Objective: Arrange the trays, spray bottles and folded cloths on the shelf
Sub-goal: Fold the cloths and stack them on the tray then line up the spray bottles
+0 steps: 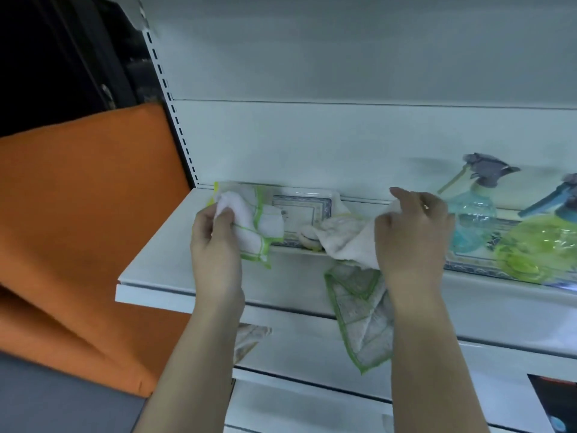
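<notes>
My left hand [215, 242] grips a folded white cloth with green lines [256, 226] above the left end of the white shelf [162, 245]. My right hand [412, 232] holds a second, unfolded cloth [359, 304] that hangs down over the shelf's front edge. Between the hands, a white tray with a blue border [303, 207] lies on the shelf. Another blue-bordered tray [468, 264] at the right holds a blue spray bottle [471, 220] and a green spray bottle [537, 248].
An orange panel [87, 214] stands left of the shelf unit. A slotted upright [175, 114] runs up the shelf's left side. Another cloth [249, 335] lies on the lower shelf [312, 348] under my left forearm.
</notes>
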Demonstrator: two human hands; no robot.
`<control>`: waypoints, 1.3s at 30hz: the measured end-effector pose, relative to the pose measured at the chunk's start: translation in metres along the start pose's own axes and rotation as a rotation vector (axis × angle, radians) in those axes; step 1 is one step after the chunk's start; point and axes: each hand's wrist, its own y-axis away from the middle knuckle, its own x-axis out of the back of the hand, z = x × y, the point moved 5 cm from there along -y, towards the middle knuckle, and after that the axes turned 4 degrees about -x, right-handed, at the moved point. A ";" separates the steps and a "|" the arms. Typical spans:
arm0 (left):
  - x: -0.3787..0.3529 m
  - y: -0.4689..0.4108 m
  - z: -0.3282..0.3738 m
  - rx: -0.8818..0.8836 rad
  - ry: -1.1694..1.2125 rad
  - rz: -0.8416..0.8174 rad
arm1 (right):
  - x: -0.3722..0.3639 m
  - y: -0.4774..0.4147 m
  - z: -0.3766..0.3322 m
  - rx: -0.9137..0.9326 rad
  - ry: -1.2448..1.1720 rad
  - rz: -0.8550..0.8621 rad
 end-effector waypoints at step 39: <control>0.012 -0.039 0.028 0.119 -0.050 -0.597 | -0.041 0.008 -0.122 0.438 0.033 -0.695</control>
